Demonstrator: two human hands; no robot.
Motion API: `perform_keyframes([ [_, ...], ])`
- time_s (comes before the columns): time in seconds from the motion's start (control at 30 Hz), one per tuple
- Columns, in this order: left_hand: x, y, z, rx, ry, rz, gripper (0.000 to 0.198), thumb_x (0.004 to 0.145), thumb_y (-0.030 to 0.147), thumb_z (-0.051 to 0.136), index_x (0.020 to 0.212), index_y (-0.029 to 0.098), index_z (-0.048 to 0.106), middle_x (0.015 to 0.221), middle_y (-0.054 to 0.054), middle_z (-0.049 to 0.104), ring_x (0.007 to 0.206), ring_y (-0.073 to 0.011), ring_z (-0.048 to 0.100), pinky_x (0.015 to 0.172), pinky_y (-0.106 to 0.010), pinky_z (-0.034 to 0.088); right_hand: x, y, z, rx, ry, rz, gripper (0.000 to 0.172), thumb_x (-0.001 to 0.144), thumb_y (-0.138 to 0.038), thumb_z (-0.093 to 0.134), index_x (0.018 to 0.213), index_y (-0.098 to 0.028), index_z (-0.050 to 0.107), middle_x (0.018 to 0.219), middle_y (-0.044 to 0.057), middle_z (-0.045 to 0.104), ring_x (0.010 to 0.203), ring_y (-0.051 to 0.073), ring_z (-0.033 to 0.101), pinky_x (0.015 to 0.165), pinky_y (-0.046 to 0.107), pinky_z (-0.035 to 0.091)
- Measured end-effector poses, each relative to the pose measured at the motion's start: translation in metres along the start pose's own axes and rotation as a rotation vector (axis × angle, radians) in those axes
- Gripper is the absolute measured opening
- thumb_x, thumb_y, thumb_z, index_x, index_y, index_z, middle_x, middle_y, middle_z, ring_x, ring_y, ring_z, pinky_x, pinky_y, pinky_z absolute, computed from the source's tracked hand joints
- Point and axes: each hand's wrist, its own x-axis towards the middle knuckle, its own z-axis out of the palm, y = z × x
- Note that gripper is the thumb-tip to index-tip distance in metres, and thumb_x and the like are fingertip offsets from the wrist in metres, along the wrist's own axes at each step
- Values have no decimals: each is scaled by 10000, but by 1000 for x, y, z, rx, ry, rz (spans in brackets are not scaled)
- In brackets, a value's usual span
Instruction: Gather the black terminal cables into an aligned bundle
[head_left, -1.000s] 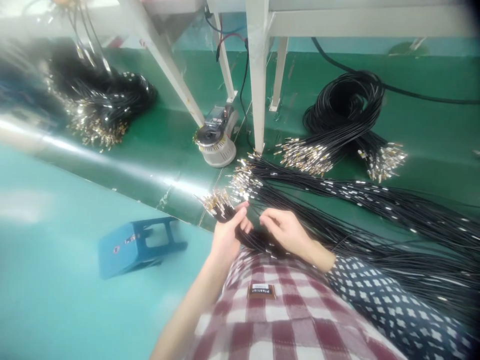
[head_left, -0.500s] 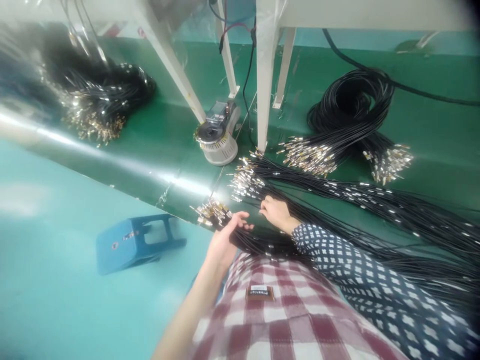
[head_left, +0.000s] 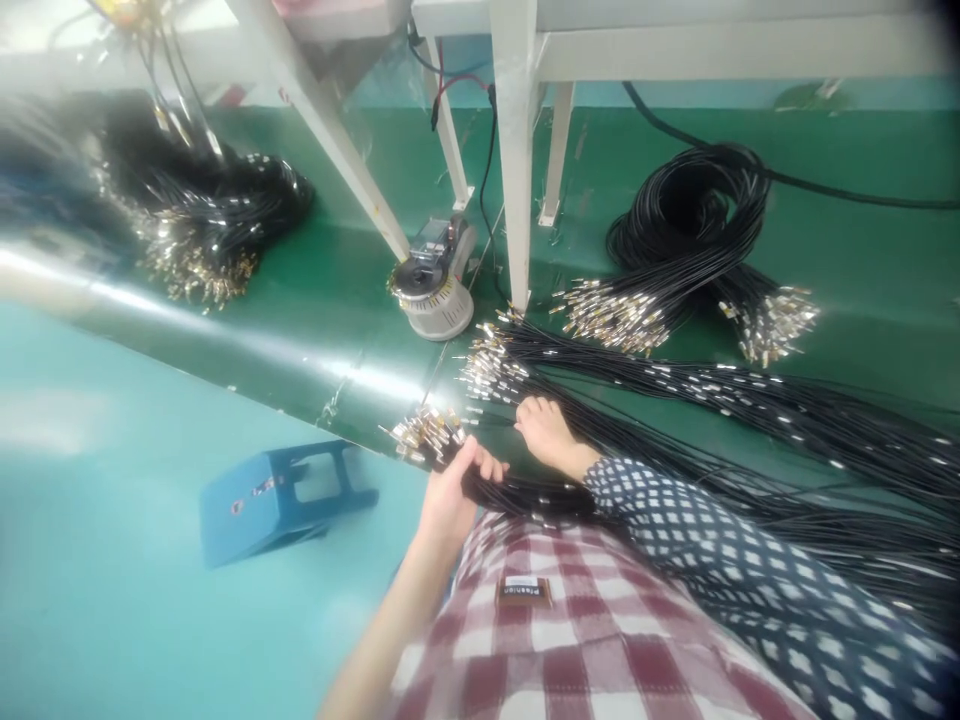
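My left hand (head_left: 454, 490) is wrapped round a bundle of black cables (head_left: 540, 497) close to its metal-tipped end, with the thumb on top. The bundle runs right across my lap and under my right sleeve. My right hand (head_left: 546, 430) is closed in a pinch, and a few thin cables with metal tips stick out to the left of its fingers. Just beyond it, a second bundle's metal tips (head_left: 491, 365) lie on the green floor mat (head_left: 352, 345), its black cables trailing to the right.
A coiled cable bundle (head_left: 694, 215) lies at the back right, another cable pile (head_left: 217, 215) at the back left. A grey-white round device (head_left: 439, 300) sits by the table legs (head_left: 516, 170). A blue stool (head_left: 247, 505) lies on its side at left.
My left fingers and thumb have closed round the bundle. Cable tips now show beside my right hand, which has shifted slightly left. The view has tilted up a little.
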Motion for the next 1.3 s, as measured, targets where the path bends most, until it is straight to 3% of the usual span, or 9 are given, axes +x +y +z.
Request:
perform_keyframes([
  [0.1,0,0,6,-15,23,25,292,770,329,706,600,158,542,481,46,424,484,-96,434,674,-317,455,-27,18,-22,150,-1,-31,222,1003,-235,303,1052,-151,502,897,74,654,866,169,608,843,324,444],
  [0.17,2,3,12,-10,18,34,167,739,274,735,768,153,624,469,70,395,465,-86,410,638,-297,436,-51,31,-37,365,13,-71,279,1018,-269,221,1096,-157,465,755,18,636,776,136,617,802,287,470],
  [0.27,6,9,25,38,-27,39,346,717,214,747,1038,139,641,476,85,387,463,-80,402,617,-288,419,-83,38,-53,777,67,-101,307,998,-383,306,1018,-157,513,634,-9,568,722,140,602,784,289,480],
  [0.37,9,16,40,75,-66,56,395,710,193,750,1085,127,643,491,80,399,464,-73,397,595,-278,399,-102,29,-62,951,55,-97,358,952,-483,411,932,-161,566,608,-14,533,618,123,539,691,268,469],
  [0.53,8,21,56,144,-130,73,319,710,213,753,1001,107,680,471,56,440,459,-85,428,568,-281,392,-112,19,-70,1043,34,-104,418,934,-530,435,956,-143,590,668,11,560,553,94,443,564,231,410],
  [0.73,11,16,57,183,-67,115,181,673,218,783,744,117,652,472,34,483,426,-84,454,540,-284,408,-116,27,-73,1136,-59,-120,459,906,-564,472,939,-133,624,583,-20,494,517,86,404,509,216,340],
  [0.87,12,15,55,205,-60,160,177,669,196,781,773,126,655,632,-6,589,433,-85,486,548,-310,430,-117,30,-76,1156,-126,-124,473,892,-570,492,907,-121,642,512,-44,431,473,79,382,488,212,305],
  [1.03,11,17,57,239,-133,162,293,698,185,753,979,140,680,560,33,536,453,-92,492,588,-311,443,-119,32,-80,1134,-191,-150,468,901,-557,491,916,-120,658,517,-44,439,474,79,403,512,215,329],
  [1.3,12,16,50,288,-169,150,153,716,180,740,833,123,660,523,23,536,459,-103,500,611,-320,443,-122,40,-84,1048,-235,-188,462,917,-536,474,940,-113,660,617,-12,519,515,79,435,531,213,355],
])
